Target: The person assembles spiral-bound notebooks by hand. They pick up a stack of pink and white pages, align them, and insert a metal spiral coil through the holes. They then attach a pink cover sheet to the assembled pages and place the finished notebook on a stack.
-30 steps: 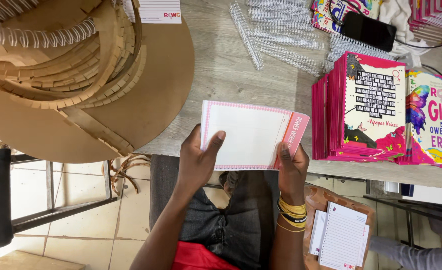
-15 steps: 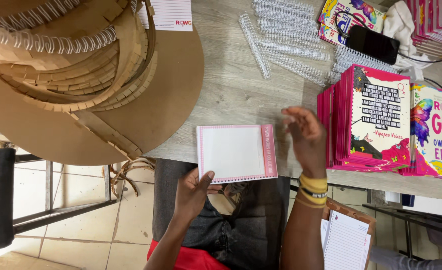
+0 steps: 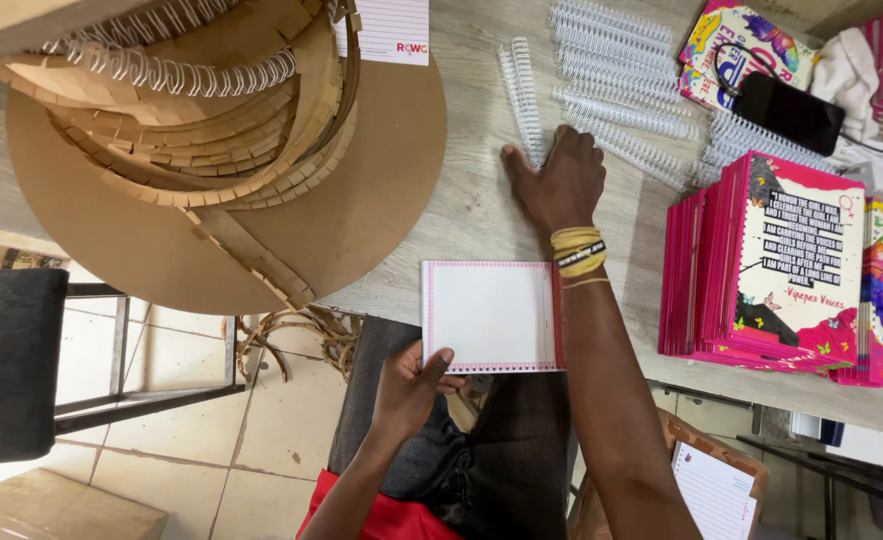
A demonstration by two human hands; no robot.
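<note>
Since half a second ago, the right hand [image 3: 560,183] has travelled up the bench [image 3: 462,200], away from the stack of pink books [image 3: 752,265], and now lies on the white wire binding coils [image 3: 524,95]. The left hand [image 3: 412,385] has kept its hold on the pad of pages.

Seen from the head camera, looking straight down: the right arm stretches forward across the bench, forearm crossing the right edge of the pad of white pages with a pink border [image 3: 492,315]. Yellow and black wristbands [image 3: 577,250] circle the wrist. The right hand is palm down, its fingers [image 3: 522,165] slightly spread and resting on the lower end of a pair of coils; whether they grip a coil cannot be told.

The left arm rises from the lap, elbow bent. Its fingers are clamped on the pad's lower left corner, thumb on top. The pad lies flat at the bench's near edge, partly overhanging the lap.

To the left lies a large round cardboard spool [image 3: 362,200] wound with coil strips. More coils [image 3: 622,70] lie in a row at the far side. A black phone [image 3: 792,112] rests on colourful book covers [image 3: 732,50] at the upper right.
</note>
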